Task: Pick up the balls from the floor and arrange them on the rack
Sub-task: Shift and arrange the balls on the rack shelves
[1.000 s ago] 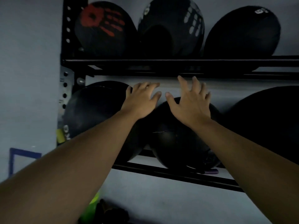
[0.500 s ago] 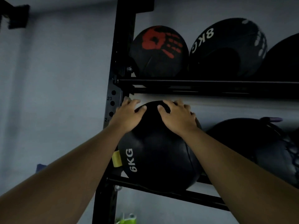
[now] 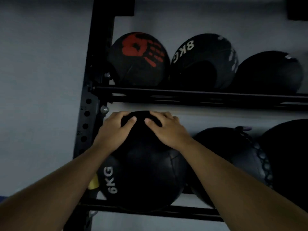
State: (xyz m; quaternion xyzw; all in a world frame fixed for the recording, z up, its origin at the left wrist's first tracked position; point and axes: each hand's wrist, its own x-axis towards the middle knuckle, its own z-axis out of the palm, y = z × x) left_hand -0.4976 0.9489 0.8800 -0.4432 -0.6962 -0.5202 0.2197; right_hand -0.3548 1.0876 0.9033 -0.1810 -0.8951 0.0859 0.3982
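A tall black steel rack (image 3: 93,67) with a row of holes down its upright stands against a pale grey wall (image 3: 41,72), its two bar shelves loaded with dark balls. The big black leather medicine ball (image 3: 143,172) printed "6KG" in white sits at the left end of the lower shelf, hard by the upright. Above it rest a black ball with a red handprint (image 3: 140,59), a black ball marked "8KG" (image 3: 205,62) and a plain black ball (image 3: 268,72) (its small white marking is too blurred to read). Both hands lie flat on top of the 6KG ball: the left hand (image 3: 115,129) and the right hand (image 3: 166,129), fingers spread and curved over its crown, thumbs pointing toward each other.
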